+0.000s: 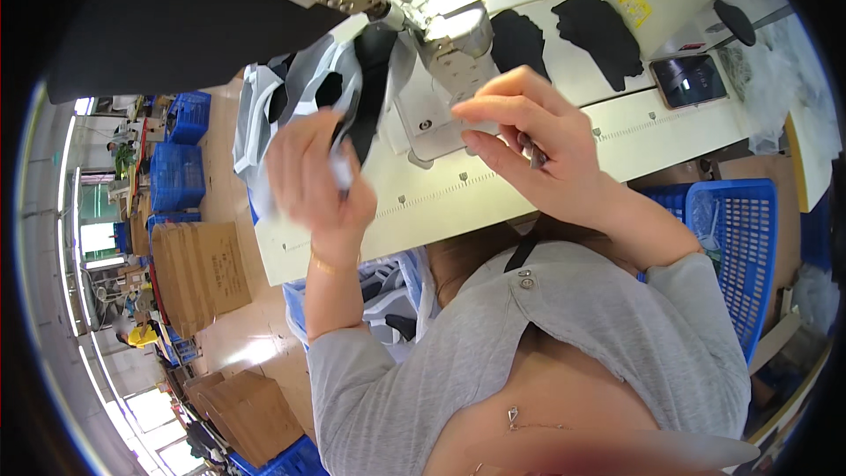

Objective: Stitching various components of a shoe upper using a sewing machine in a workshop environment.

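**Sewing station, hands at the needle plate**

Landmark: grey metal sewing machine head (454,40), upright on a cream worktable (564,167).

Left hand (313,181): just left of and below the machine head, closed in a pinch on a bundle of grey-and-black cut fabric (339,88); bundle trails from the fist up to the needle area and hangs over the table's left edge.

Right hand (529,145): just below the machine head, thumb and forefinger pressed together on something too small to tell at the base plate; small dark tool (536,155) tucked under the remaining fingers.

Right of machine head: two black fabric pieces (599,31) flat on the table; beyond them, dark-screened phone (689,81).

Below-right, off the table: blue plastic lattice crate (736,238).

Far left, on the floor: brown cardboard cartons (203,269).
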The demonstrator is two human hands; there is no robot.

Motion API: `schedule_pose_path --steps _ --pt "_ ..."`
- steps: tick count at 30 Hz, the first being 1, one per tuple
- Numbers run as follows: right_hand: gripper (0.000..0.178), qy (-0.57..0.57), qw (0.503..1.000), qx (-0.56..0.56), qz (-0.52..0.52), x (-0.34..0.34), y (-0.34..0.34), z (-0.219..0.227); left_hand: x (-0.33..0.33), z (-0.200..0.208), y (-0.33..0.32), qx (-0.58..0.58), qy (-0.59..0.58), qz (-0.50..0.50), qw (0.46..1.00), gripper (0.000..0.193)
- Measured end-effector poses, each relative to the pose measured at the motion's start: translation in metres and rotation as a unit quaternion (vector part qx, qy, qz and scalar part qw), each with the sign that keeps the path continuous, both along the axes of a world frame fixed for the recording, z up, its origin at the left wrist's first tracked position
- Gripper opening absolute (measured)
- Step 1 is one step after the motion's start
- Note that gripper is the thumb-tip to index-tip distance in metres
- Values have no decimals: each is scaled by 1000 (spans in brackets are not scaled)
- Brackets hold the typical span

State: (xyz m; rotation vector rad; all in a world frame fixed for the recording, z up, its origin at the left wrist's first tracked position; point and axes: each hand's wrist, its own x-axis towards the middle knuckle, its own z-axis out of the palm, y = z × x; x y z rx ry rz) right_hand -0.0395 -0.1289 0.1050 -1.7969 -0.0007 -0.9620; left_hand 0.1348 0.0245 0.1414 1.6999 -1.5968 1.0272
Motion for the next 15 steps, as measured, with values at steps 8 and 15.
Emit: schedule_pose_path --steps 8,15 --pt "30 81 984 -122 103 16 23 -31 -33 -13 20 137 543 -40 827 20" --pt "25 136 985 -108 7 0 -8 -49 -12 -47 2 144 786 -96 594 21"
